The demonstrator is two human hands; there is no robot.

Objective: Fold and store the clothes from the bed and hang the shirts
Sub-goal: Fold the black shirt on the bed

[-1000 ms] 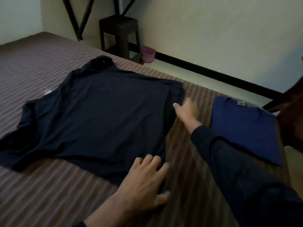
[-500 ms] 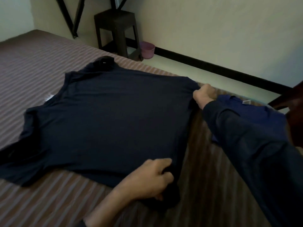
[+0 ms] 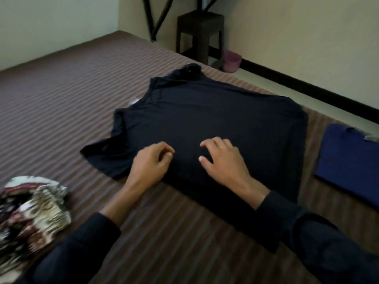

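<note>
Folding the dark shirt: my left hand and right hand, fingers loosely curled, holding nothing; next, I'd fold the left sleeve inward.

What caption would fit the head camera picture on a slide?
Both hands, left and right, rest on a dark shirt spread on the striped bed, beside a folded blue shirt.

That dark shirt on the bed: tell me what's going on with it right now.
A person is folding the dark shirt on the striped bed. Its right side is already folded in; the other sleeve still sticks out. The left hand and right hand are over its near part, fingers loosely curled, gripping nothing. A folded blue garment lies to the right and a patterned cloth at the near left.
</note>
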